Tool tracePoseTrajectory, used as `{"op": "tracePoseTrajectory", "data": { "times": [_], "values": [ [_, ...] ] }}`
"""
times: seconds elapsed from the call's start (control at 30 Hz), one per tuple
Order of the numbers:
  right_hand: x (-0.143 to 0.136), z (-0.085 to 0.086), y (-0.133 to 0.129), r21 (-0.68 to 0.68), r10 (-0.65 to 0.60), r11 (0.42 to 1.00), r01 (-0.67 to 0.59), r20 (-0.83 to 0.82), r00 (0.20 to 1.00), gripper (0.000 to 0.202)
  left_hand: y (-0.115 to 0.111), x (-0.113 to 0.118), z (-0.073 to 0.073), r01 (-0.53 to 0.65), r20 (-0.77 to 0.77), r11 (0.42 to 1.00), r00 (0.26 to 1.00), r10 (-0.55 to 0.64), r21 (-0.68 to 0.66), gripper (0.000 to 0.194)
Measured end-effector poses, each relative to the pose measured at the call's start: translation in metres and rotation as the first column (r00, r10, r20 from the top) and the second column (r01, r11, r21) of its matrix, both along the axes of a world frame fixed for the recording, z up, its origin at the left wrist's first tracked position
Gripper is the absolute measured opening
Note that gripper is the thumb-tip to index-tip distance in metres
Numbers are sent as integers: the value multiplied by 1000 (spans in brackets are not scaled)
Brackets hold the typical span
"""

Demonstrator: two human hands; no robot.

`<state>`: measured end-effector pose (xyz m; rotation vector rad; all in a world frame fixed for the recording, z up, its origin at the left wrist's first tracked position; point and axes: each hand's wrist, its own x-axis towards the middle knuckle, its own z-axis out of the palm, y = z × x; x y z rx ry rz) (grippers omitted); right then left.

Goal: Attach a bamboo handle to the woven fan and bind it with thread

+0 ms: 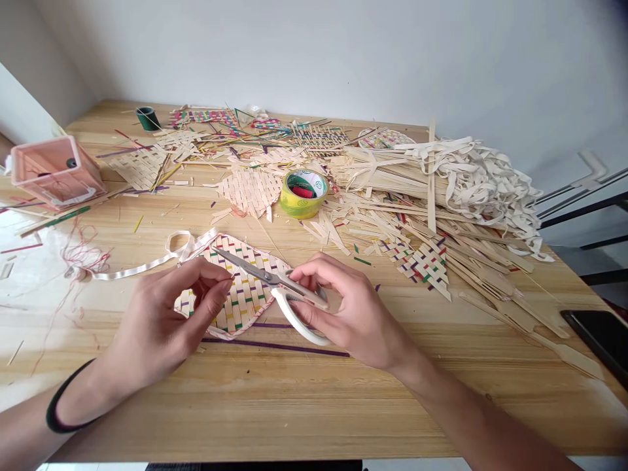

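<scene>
White-handled scissors [267, 275] are in my right hand [350, 311], their blades pointing up and left and looking nearly closed. My left hand [171, 314] is closed in a pinch by the blades; what is between its fingertips is too small to make out. Beneath both hands lies a woven leaf-shaped piece [250, 294] with coloured strips and a pale bound edge. A white ribbon [132, 269] runs left from its upper corner and curls into a loop. Two purple strips [294, 349] lie at its lower edge.
A roll of yellow tape [303, 193] stands behind the woven piece. At the left are a pink box [56, 173] and tangled red thread [86, 252]. Wooden strips [392, 170] and bundled white ribbon [485, 180] spread across the back right. A dark phone [598, 337] lies at the right edge.
</scene>
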<state>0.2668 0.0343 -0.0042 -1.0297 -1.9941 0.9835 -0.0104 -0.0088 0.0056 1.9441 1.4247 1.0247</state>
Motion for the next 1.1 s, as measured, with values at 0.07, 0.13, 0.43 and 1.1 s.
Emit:
{"op": "tracePoseTrajectory", "data": {
  "times": [0.07, 0.13, 0.43, 1.1],
  "values": [
    [0, 0, 0, 5, -1, 1000, 1, 0, 1000, 14, 0, 0, 0, 3, -5, 1000, 1000, -3, 6, 10],
    [0, -1, -1, 7, -1, 1000, 1, -3, 1000, 13, -1, -1, 0, 6, -5, 1000, 1000, -6, 6, 10],
    [0, 1, 0, 4, -7, 1000, 7, 1, 1000, 13, 0, 0, 0, -6, -2, 1000, 1000, 6, 3, 10],
    [0, 1, -1, 4, -23, 1000, 23, -1, 1000, 12, 0, 1, 1, 15, -35, 1000, 999, -14, 26, 12]
  ]
}}
